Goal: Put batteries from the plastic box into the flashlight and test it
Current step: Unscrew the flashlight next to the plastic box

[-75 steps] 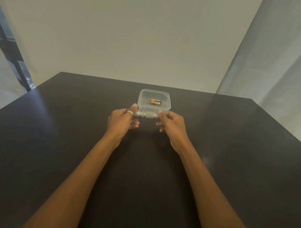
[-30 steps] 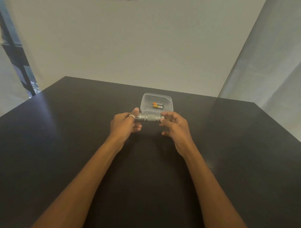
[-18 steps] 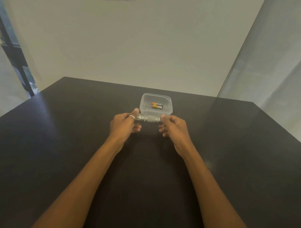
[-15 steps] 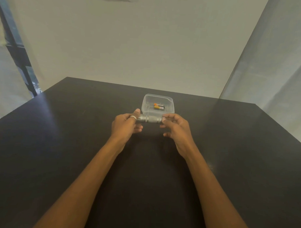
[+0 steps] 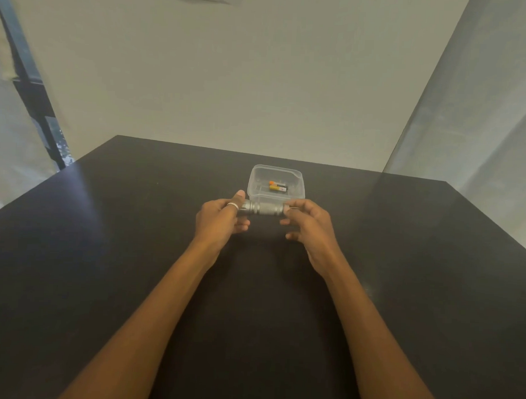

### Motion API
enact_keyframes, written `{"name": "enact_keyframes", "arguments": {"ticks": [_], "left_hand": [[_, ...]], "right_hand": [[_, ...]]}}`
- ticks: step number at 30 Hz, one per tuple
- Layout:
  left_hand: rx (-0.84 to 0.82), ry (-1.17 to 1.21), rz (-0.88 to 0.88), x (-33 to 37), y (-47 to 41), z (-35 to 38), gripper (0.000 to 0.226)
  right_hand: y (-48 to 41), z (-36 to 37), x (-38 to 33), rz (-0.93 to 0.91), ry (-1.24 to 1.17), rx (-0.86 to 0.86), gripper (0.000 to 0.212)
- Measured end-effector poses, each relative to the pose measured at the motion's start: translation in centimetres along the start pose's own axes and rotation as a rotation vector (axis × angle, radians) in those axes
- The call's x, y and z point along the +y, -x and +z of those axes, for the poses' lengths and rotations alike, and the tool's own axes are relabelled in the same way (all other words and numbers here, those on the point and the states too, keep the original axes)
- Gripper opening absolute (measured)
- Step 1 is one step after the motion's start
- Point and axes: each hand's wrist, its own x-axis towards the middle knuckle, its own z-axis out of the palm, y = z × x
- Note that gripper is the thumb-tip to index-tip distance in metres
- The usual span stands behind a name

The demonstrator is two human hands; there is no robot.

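I hold the short grey metal flashlight [image 5: 263,208] level and sideways just above the middle of the frame, between my two hands and over the wide black table [image 5: 105,253]. My left hand [image 5: 217,220] is wrapped around its left end, fingers curled under the barrel and the thumb stretched along the top, with a plain silver ring [image 5: 232,205] showing on that hand. My right hand [image 5: 310,223] takes the right end with only the tips of the thumb and forefinger, pinched narrow on the end of the barrel, while the other fingers hang loosely curled below it. The ribbed middle of the barrel shows bare between the two grips.

Directly above the flashlight in the frame, just past my fingertips, the small clear plastic box [image 5: 277,171] stands open on the table. Inside it lie the yellow and black batteries with an orange end [image 5: 276,186], pointing sideways near the middle of its floor; I cannot tell how many there are. Whether the flashlight touches the near wall of the box I cannot tell either.

My bare forearms run up from the bottom corners of the frame. A pale plain wall [image 5: 260,80] fills the upper part of the frame, a grey curtain [image 5: 482,117] hangs at the right, and a dark frame [image 5: 30,80] slants down at the upper left.
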Motion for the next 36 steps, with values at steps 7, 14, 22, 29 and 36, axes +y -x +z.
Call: {"name": "enact_keyframes", "arguments": {"ticks": [7,14,22,29,36], "left_hand": [[0.000,-0.005,-0.001,0.1,0.0,0.1,0.037],[0.001,0.006,-0.003,0.1,0.0,0.0,0.038],[0.001,0.003,-0.001,0.1,0.0,0.0,0.036],[-0.001,0.021,0.004,0.0,-0.1,0.0,0.038],[-0.002,0.032,-0.005,0.2,0.1,0.0,0.036]], "right_hand": [[0.0,0.2,0.1,0.026,-0.023,0.011,0.023],[0.0,0.1,0.0,0.014,-0.012,-0.002,0.010],[0.0,0.1,-0.1,0.016,-0.037,-0.019,0.017],[-0.4,-0.1,0.7,-0.017,0.020,0.068,0.018],[0.0,-0.7,0.2,-0.035,0.210,0.132,0.032]]}}
